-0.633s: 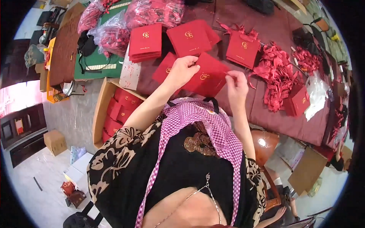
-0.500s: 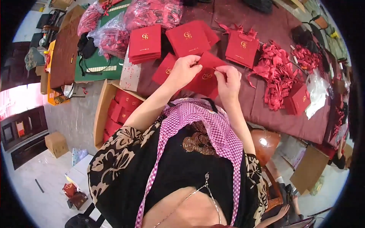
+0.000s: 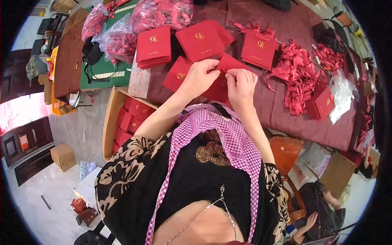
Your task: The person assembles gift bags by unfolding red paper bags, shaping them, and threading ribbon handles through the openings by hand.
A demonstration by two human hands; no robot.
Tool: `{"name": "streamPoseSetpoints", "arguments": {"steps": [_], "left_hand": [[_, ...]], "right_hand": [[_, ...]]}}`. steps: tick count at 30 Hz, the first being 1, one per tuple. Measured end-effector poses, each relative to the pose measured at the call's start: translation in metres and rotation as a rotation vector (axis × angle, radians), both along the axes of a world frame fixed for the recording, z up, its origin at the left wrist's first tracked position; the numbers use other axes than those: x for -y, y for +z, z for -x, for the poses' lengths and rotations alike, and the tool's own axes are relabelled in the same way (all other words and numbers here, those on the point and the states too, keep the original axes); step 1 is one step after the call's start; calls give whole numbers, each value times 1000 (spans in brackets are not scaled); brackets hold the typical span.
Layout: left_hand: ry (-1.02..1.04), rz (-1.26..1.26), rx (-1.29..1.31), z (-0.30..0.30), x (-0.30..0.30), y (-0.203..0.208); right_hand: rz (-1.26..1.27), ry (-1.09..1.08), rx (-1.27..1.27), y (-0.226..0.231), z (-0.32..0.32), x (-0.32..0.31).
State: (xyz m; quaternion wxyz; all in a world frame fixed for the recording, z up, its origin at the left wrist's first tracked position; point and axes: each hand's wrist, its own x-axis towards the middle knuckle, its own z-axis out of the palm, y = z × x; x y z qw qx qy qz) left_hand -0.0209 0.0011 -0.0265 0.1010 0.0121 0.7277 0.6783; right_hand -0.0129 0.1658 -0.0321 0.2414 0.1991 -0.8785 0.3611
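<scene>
A flat red gift bag (image 3: pixel 214 93) with gold print lies at the table's near edge, between my hands. My left hand (image 3: pixel 201 78) pinches its upper left part, thumb and fingers together. My right hand (image 3: pixel 241 85) is closed at the bag's upper edge, its fingertips close to those of the left. Whether a ribbon is in the right fingers is hidden. Partly under my left hand rests another red bag (image 3: pixel 176 75). Beyond my hands are stacks of the same bags, one at left (image 3: pixel 153 45) and one in the middle (image 3: pixel 200 40).
To the right lie a bag stack (image 3: pixel 259 49) with ribbons on top, a heap of red ribbons (image 3: pixel 295 77) and crumpled clear plastic (image 3: pixel 341 96). Filled plastic sacks (image 3: pixel 161 14) stand at the back. A cardboard box (image 3: pixel 107 126) of red bags is by my left arm. Another person's hand (image 3: pixel 312 219) shows lower right.
My right hand has moved left along the bag's upper edge, closer to my left hand. The left hand has stayed nearly in place. More of the other person shows at lower right.
</scene>
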Motion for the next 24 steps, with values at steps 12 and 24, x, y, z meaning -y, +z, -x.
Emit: {"name": "streamPoseSetpoints", "arguments": {"steps": [12,24], "left_hand": [[-3,7,1,-4,-1,7],[3,40,-83,-6,-9,18]], "right_hand": [[-24,-14,17,5,-3,0],[-67,-36,-15,8,-2,-5]]}}
